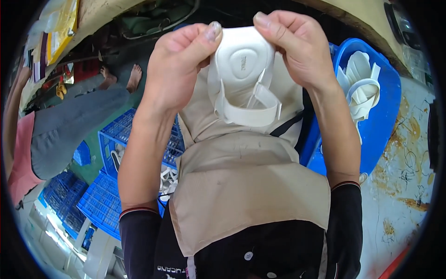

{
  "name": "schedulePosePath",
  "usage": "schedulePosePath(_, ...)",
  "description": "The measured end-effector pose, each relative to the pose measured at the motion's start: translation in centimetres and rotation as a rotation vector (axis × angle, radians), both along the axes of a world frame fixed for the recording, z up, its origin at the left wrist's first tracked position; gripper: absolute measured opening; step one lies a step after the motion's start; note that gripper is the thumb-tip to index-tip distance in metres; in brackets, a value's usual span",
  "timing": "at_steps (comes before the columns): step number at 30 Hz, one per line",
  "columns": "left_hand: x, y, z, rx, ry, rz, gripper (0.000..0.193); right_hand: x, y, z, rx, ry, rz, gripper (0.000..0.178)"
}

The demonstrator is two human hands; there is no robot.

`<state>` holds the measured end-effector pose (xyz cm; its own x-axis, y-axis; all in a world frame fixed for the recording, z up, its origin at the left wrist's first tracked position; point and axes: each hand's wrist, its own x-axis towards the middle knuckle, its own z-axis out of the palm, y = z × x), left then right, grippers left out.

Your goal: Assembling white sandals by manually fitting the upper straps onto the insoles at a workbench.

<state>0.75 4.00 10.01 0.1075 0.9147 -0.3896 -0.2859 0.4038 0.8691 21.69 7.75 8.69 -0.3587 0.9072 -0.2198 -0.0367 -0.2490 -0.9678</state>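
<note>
Both my hands hold up a white sandal [242, 51] at the top middle, above my lap. Its padded insole has an oval raised patch, and a white strap loop [251, 114] hangs at the end nearer me. My left hand [179, 63] pinches the far left corner between thumb and bent fingers. At the far right corner my right hand [297, 49] grips in the same way, thumb on top. The fingertips under the sandal are hidden.
To my right stands a blue bin [392, 100] with white sandal parts [362, 88] in it. Blue crates [104, 197] stand at my left, some with white pieces. A beige apron [246, 186] covers my lap. Another person's leg [76, 121] stretches in from the left.
</note>
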Motion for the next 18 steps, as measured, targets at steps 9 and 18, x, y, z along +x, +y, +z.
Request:
schedulePosePath(9, 0.5, 1.1, -0.1, -0.064, -0.052, 0.083, 0.02, -1.9, 1.5, -1.5, 0.285, -0.152, -0.1, 0.036)
schedulePosePath(18, -1.0, 1.4, 0.4, 0.154, 0.179, -0.079, 0.021, -5.5, 3.7, -3.1, 0.135, 0.137, 0.029, 0.048)
